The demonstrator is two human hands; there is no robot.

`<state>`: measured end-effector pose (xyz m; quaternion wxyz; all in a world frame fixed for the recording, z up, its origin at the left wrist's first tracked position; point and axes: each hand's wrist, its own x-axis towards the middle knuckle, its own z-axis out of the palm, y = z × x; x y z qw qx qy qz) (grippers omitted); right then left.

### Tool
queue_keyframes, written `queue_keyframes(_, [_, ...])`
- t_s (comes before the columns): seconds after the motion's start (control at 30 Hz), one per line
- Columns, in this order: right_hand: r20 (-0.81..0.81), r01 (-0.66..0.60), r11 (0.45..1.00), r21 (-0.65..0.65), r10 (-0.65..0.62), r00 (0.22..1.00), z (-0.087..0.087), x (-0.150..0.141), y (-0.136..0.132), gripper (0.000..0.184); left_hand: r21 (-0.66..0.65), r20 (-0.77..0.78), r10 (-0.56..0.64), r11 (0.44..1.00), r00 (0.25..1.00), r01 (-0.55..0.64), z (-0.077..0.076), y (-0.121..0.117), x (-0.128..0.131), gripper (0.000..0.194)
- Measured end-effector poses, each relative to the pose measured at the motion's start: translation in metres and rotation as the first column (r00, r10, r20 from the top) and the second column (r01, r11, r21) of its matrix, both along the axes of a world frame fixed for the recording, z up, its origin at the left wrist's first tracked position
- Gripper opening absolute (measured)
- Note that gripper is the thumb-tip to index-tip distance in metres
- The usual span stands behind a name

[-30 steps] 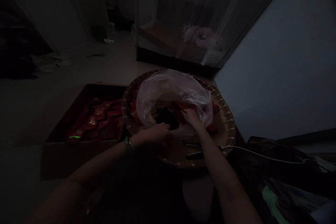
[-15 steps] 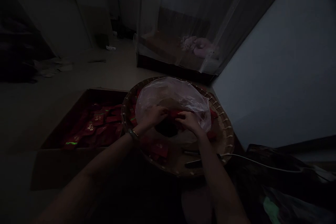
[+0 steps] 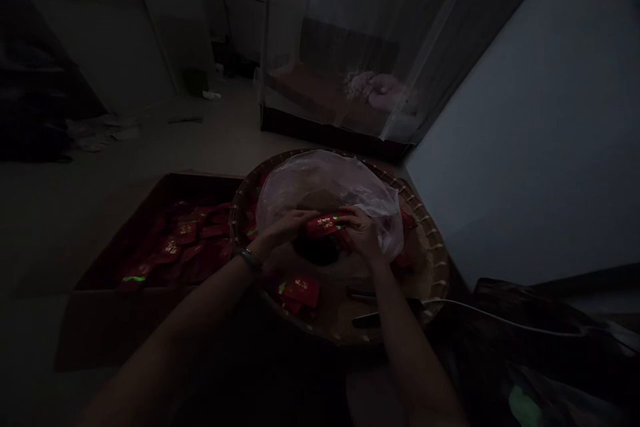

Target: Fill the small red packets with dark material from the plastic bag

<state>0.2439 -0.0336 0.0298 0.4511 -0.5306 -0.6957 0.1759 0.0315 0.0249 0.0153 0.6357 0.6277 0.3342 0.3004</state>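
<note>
A red packet is held up between the two hands, above the dark mouth of a clear plastic bag. Its right end is pinched by the right hand; its left end is met by the stretched fingers of the left hand, whose thumb is hidden, so whether it is pinched there cannot be told. Pale gold characters are printed on the packet, too small and dim to be read, and bright green patches are shown near its right end. The bag's dark contents cannot be made out. Below the left hand, more lettered packets are laid in the round woven basket. Under the right forearm, a dark two-armed tool is partly covered, with a white cord led off rightward. Left of the left hand, a carton is filled with similar packets, their gold writing equally illegible.
</note>
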Motion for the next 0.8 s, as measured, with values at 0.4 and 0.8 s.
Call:
queue_keyframes(0.4, [0.105,0.178,0.980,0.088,-0.187,0.977,-0.006,-0.012,0.003,0.045,0.038,-0.074,0.170,0.985,0.983,-0.167,-0.014,-0.001,0.009,0.029])
queue_keyframes(0.8, [-0.142,0.335,0.929,-0.154,-0.356,0.924,-0.011,-0.008,0.004,0.027,-0.145,0.181,0.230,0.968,0.956,-0.205,-0.008,0.000,0.009,0.047])
